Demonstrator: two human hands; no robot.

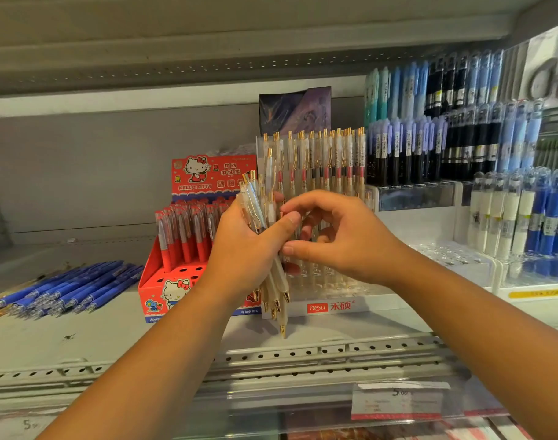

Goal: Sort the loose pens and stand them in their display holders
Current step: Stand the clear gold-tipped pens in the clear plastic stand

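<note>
My left hand (246,249) grips a bundle of several clear pens with gold clips and tips (276,290), upright, tips down, in front of the shelf. My right hand (338,236) is just right of the bundle, with curled fingers and thumb touching the pens; whether it pinches one I cannot tell. Behind both hands stands the clear display holder (331,304) with a white "hesu" base, and a row of the same gold-clip pens (322,157) stands in its back rows. Its front holes are partly hidden by my hands.
A red Hello Kitty box (163,281) of red pens stands left of the holder. Loose blue pens (71,289) lie in a heap on the shelf (81,338) at far left. Holders of blue, black and purple pens (462,138) fill the right. Price labels (398,401) line the shelf's front edge.
</note>
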